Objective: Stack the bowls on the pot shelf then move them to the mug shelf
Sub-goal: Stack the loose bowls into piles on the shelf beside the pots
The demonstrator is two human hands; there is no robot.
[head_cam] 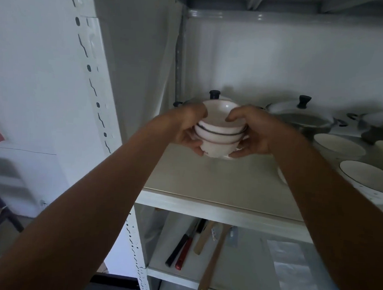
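Observation:
A stack of three white bowls (217,133) with dark rim lines hangs just above the pot shelf (206,179), held between both hands. My left hand (188,129) grips the stack's left side, thumb over the top rim, fingers under the base. On the right side, my right hand (251,130) curls round the stack the same way. Behind the stack stands a lidded pot (215,95), mostly hidden; only its black knob and a side handle show.
A second lidded pot (303,117) and a dark pan (377,130) stand at the back right. Several white bowls (339,144) sit along the right of the shelf. The shelf below holds knives (180,250) and wooden spatulas (211,261). A white upright post (95,91) bounds the left.

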